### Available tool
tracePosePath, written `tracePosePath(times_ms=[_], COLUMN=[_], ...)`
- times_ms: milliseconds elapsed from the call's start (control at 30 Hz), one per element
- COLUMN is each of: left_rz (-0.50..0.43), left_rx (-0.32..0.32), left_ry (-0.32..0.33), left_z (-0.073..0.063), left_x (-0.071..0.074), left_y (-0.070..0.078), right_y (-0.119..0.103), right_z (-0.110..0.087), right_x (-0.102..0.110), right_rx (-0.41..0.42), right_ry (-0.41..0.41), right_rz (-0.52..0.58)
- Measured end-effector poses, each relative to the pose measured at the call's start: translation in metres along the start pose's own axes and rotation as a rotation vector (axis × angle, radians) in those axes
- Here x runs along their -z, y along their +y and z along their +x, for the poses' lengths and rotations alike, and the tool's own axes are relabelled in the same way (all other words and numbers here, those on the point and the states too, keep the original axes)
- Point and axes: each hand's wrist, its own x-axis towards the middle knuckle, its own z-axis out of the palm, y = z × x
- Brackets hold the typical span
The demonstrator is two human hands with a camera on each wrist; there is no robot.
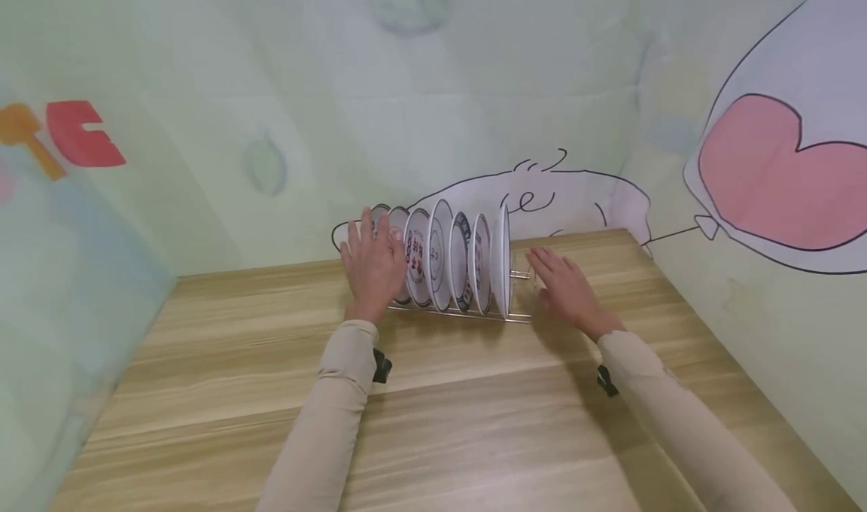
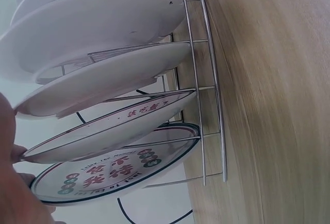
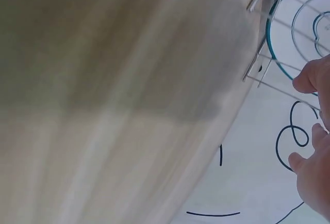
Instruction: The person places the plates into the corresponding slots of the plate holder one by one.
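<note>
Several round plates stand on edge in a row in a metal wire rack on the table. Some carry printed rims and red characters. My left hand lies over the left end of the row with its fingers straight, partly hiding the leftmost plates. In the left wrist view its fingertips are beside the edges of a printed plate, partly behind it. At the rack's right end, my right hand has its fingers extended, close to the wire end and the rightmost plate. Whether it touches the wire is unclear.
The wood-grain table runs back to a pale green wall covering printed with cartoon shapes. A second printed wall borders the table on the right, and another stands on the left.
</note>
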Motion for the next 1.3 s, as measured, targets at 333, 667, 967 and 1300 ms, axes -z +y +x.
tracePosePath(times_ms=[333, 667, 967, 1300], left_rz=[-0.018, -0.017, -0.009, -0.032], left_rx=[-0.008, -0.029, -0.046, -0.046], left_ry=[0.007, -0.005, 0.004, 0.005], left_z=[0.000, 0.004, 0.010, 0.011], left_x=[0.000, 0.001, 0.000, -0.001], left_y=[0.000, -0.003, -0.007, -0.007], right_y=[0.005, -0.001, -0.016, -0.028], right_z=[0.010, 0.002, -0.012, -0.025], right_x=[0.000, -0.001, -0.005, -0.009], right_rx=[0.031, 0.023, 0.002, -0.014], right_ry=[-0.035, -0.017, 0.043, 0.073], right_rz=[0.013, 0.017, 0.034, -0.004])
